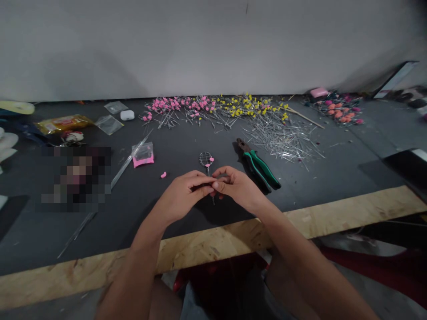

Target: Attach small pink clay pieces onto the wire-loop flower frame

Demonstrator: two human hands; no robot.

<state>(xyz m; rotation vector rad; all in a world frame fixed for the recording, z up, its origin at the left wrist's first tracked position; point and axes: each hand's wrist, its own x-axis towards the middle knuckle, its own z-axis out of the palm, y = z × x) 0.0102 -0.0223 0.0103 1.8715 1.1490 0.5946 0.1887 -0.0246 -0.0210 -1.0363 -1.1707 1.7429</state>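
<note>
Hands meeting above dark grey worktop (187, 146) | left hand (185, 193) and right hand (238, 186) fingers pinching thin silver wire racket-shaped piece (206, 161) by its stem | green-handled pliers (258, 165) just right | small pink bead (163, 174) left | cut silver wire pile (283, 135) behind.

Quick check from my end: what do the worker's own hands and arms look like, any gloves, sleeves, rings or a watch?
Both are bare. The left hand and right hand wear no gloves, and no rings show on the fingers in view. Both forearms are uncovered down to the bottom of the picture, with no sleeves, watch or wristband visible. No markings or tape can be made out on them.
</note>
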